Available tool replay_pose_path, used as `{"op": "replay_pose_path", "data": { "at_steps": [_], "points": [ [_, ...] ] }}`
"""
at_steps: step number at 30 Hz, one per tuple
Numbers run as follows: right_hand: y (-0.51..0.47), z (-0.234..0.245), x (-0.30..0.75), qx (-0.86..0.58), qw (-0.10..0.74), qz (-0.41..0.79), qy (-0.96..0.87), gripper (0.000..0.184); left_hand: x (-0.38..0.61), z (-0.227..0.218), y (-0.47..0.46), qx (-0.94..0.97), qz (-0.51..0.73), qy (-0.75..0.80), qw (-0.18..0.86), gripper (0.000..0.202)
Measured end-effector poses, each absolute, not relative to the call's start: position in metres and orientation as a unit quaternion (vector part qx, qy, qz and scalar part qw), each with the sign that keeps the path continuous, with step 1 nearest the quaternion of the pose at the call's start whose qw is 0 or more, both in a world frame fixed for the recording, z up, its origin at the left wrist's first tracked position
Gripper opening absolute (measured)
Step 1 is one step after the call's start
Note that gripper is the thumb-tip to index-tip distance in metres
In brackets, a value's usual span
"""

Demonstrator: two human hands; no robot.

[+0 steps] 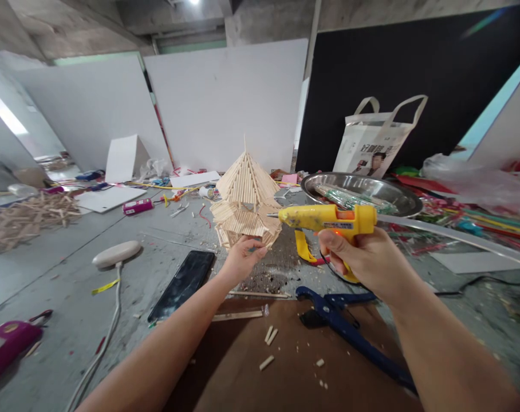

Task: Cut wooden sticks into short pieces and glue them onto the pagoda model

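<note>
My left hand (241,256) grips the lower edge of a small pagoda-like model (246,197) built of wooden sticks and holds it up above the floor. My right hand (363,260) is wrapped round the handle of a yellow glue gun (329,219). The gun's nozzle points left and touches the model's right side, just under the roof. A clear glue stick (436,232) sticks out of the gun's back to the right.
Blue cutters (350,329) lie on a brown board (260,366) in front of me. A black phone (183,283) lies left of the board. A metal bowl (358,191), a white tote bag (378,140), a pile of sticks (23,220) and scattered craft scraps surround the spot.
</note>
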State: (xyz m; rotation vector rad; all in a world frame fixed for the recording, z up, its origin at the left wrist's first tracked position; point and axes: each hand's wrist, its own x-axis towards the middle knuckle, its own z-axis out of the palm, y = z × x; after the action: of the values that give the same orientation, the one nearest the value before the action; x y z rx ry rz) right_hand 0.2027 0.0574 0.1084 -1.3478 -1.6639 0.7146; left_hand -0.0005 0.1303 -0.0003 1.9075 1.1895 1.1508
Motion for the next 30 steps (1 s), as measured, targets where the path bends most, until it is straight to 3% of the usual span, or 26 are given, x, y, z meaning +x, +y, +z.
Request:
{"op": "replay_pose_path", "data": {
  "at_steps": [9,16,30],
  "points": [
    [0.056,0.109,0.2,-0.524,0.459,0.302,-0.651,0.033,-0.036,0.02,0.13,0.714,0.35,0.397,0.459,0.025],
    [0.053,0.114,0.199,-0.526,0.457,0.321,-0.641,0.032,-0.053,0.027,0.133,0.719,0.388,0.37,0.443,0.021],
    [0.053,0.114,0.2,-0.524,0.47,0.319,-0.634,0.031,-0.079,0.05,0.129,0.74,0.232,0.35,0.526,0.012]
  ]
}}
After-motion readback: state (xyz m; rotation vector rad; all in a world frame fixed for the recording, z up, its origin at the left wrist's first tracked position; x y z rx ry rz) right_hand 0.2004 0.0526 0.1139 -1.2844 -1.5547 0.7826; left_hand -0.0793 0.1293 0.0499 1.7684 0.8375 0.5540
